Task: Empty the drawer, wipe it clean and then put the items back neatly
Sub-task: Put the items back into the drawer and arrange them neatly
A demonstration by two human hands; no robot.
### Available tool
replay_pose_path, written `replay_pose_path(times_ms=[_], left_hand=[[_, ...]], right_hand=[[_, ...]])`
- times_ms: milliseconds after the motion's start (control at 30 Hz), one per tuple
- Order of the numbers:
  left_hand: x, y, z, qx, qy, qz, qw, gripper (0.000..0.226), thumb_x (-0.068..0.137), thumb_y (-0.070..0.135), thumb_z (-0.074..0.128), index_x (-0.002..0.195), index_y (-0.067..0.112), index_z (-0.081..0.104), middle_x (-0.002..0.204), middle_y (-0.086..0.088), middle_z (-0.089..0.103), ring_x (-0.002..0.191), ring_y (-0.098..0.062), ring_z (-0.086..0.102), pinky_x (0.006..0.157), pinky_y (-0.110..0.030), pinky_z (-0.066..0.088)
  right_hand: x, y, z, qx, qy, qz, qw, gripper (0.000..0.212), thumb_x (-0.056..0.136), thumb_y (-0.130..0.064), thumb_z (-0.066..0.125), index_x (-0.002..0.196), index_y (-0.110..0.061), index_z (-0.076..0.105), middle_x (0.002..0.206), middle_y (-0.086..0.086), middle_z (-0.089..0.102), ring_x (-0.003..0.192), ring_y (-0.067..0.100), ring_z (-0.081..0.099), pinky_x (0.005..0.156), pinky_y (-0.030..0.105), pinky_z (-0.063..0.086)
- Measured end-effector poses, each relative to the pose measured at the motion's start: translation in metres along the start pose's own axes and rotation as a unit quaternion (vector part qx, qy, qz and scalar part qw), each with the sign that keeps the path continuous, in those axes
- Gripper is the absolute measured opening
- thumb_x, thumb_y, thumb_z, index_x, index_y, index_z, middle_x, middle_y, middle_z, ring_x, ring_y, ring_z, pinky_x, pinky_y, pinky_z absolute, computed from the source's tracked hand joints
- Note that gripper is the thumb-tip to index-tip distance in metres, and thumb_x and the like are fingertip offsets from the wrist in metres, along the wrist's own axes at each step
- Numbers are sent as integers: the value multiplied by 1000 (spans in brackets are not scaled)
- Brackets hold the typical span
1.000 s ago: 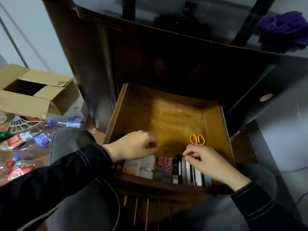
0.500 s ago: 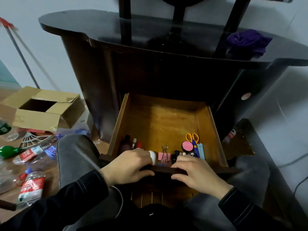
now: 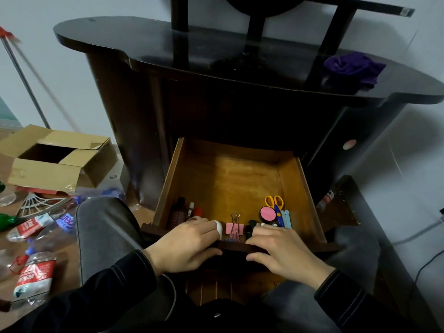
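The left hand (image 3: 185, 246) and right hand (image 3: 276, 251) cover most of the front rail of the drawer (image 3: 168, 179), and their fingertips curl out of sight inside it. Just beyond the left fingers, a dark bottle (image 3: 179, 212) and a white object (image 3: 219, 227) are partly hidden. Between the two sets of fingers, the pink binder clip (image 3: 234, 229) and black tube (image 3: 249, 230) drop behind the rail, and the small items (image 3: 272, 224) just past the right fingertips are too crowded to identify.
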State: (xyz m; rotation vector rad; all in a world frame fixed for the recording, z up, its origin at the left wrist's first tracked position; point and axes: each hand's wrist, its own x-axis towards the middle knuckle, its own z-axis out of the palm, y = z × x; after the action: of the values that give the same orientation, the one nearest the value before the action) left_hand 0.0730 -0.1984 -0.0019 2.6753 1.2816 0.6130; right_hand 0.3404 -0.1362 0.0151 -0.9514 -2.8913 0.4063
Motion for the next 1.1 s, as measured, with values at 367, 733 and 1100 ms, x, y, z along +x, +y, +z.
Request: replay_pose_path(times_ms=[367, 733, 1100], left_hand=[[9, -15, -5, 0, 27, -5, 1000, 26, 101, 33, 57, 92, 9, 61, 92, -1, 55, 79, -19, 50, 70, -36, 47], [40, -68, 7, 60, 61, -13, 996, 26, 102, 38, 52, 97, 14, 60, 97, 3, 52, 82, -16, 49, 73, -36, 49], [22, -93, 17, 141, 189, -227, 945, 44, 86, 62, 55, 103, 23, 68, 100, 7, 58, 98, -22, 53, 92, -41, 43]], right_hand=[[17, 9, -3, -15, 35, -4, 999, 49, 95, -59, 40, 111, -27, 73, 96, -15, 60, 91, 7, 56, 62, 20, 42], [64, 47, -7, -23, 58, 26, 998, 35, 95, -55, 56, 118, -33, 69, 102, -18, 60, 98, 5, 54, 64, 13, 33], [27, 87, 24, -123, 235, 273, 925, 59, 80, -61, 73, 124, -22, 69, 121, -3, 66, 122, 23, 57, 115, 49, 34]])
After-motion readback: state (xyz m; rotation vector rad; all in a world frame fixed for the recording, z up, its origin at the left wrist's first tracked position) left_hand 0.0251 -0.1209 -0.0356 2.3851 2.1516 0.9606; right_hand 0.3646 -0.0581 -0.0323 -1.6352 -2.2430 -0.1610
